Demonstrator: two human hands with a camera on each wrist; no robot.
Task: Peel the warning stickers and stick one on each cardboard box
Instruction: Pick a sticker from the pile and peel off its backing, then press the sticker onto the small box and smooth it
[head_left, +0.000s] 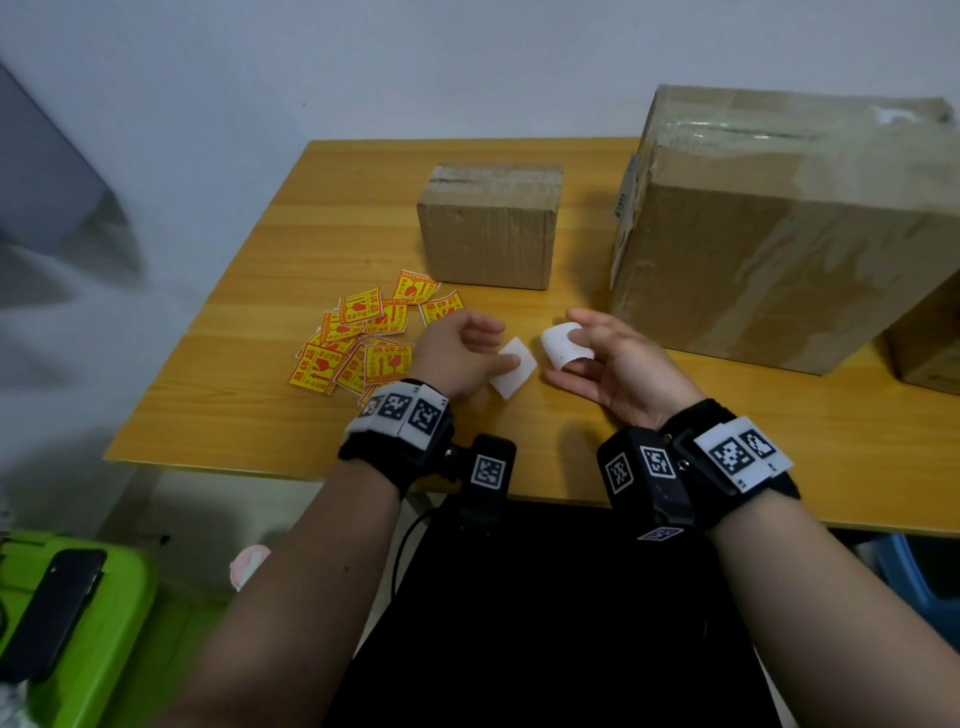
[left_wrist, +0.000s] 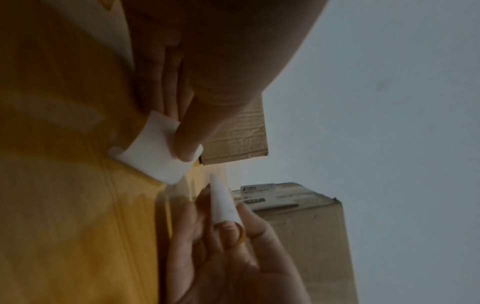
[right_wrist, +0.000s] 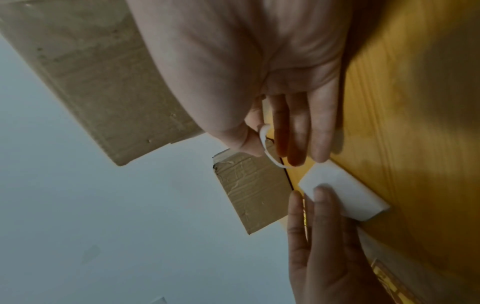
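Note:
Low over the wooden table (head_left: 234, 415), my left hand (head_left: 498, 356) pinches a flat white square piece (head_left: 514, 371) between thumb and fingers. The same piece (left_wrist: 153, 158) shows under the thumb in the left wrist view. Just to its right, my right hand (head_left: 579, 343) pinches a curled white piece (head_left: 561, 345). The left wrist view shows this curled piece (left_wrist: 223, 203) with a yellow edge inside the curl. The two pieces are apart. A pile of yellow-and-red warning stickers (head_left: 363, 338) lies left of my hands. Behind stand a small cardboard box (head_left: 491, 228) and a large cardboard box (head_left: 779, 234).
A third cardboard box (head_left: 930, 348) pokes in at the far right edge. On the floor at lower left, a green bin (head_left: 114, 649) carries a black phone (head_left: 52, 608). The table's front edge runs just under my wrists, and a wall stands behind the table.

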